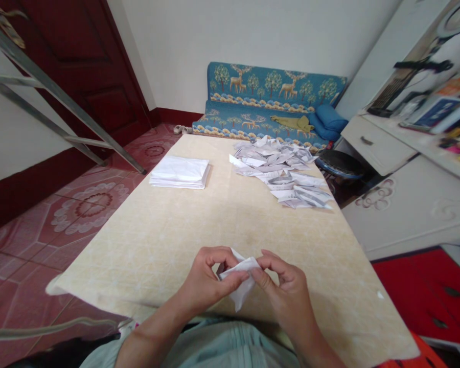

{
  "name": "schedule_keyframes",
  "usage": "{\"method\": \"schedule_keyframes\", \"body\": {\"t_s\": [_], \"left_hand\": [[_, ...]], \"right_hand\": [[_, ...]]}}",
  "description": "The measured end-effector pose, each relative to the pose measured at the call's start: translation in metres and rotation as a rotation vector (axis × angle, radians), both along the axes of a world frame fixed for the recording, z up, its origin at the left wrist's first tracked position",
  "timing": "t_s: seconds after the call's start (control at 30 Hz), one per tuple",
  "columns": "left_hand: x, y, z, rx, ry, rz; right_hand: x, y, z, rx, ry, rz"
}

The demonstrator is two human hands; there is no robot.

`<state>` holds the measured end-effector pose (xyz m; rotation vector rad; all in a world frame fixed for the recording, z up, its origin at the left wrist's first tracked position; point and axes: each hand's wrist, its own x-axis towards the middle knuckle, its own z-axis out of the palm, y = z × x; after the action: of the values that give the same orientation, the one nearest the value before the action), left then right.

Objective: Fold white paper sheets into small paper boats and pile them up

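Left hand: the left hand (205,280) sits low in the centre of the frame, thumb and fingers pinching the left edge of a small white paper piece (240,278).
Right hand: the right hand (285,286) meets it from the other side, fingertips nipped onto the same piece, so both hands are pressed in close around it.
Paper piece: held just above the near edge of the desk (168,235), partly folded, with one point hanging down between the hands.
Step in hand: looks like a fold being worked mid-way; the exact crease is hard to make out at this size.
Next move: I'd judge it calls for a steady pinch on one side while the other side presses the crease flat.
Stack: one neat stack of white sheets (180,172), upper left of centre on the desk, well apart from the hands.
Pile: one loose pile of folded pieces (281,171), upper right of centre; too many and too overlapped to count.
Count: two hands, one piece in work, one stack, one pile.
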<state>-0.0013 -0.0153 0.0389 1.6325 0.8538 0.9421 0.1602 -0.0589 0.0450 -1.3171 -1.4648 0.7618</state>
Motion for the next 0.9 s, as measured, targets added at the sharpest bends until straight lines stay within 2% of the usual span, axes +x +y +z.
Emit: {"method": "schedule_keyframes", "body": {"t_s": [0.17,0.27,0.33,0.4,0.53,0.6,0.67,0.9], "left_hand": [[0.001,0.0,0.0,0.102,0.006,0.036],[-0.002,0.0,-0.004,0.155,-0.025,0.078],[-0.004,0.0,-0.009,0.137,-0.048,0.117],[-0.005,0.0,-0.014,0.024,-0.107,0.079],[-0.003,0.003,-0.021,-0.357,-0.41,-0.027],[-0.002,0.004,-0.019,-0.5,-0.494,-0.051],[-0.002,0.003,-0.015,-0.566,-0.486,-0.103],[-0.006,-0.004,-0.007,-0.38,-0.335,-0.164]], "right_hand": [[0.0,-0.001,-0.004,0.103,-0.09,-0.049],[0.0,-0.002,-0.006,0.232,-0.129,-0.117],[-0.001,-0.003,-0.005,0.322,-0.134,-0.12],[-0.003,-0.005,-0.002,0.393,-0.131,-0.072],[-0.008,-0.007,0.006,0.482,-0.113,0.065],[-0.009,-0.008,0.006,0.482,-0.101,0.124],[-0.009,-0.008,0.003,0.444,-0.097,0.141],[-0.008,-0.009,-0.004,0.249,-0.101,-0.103]]}}
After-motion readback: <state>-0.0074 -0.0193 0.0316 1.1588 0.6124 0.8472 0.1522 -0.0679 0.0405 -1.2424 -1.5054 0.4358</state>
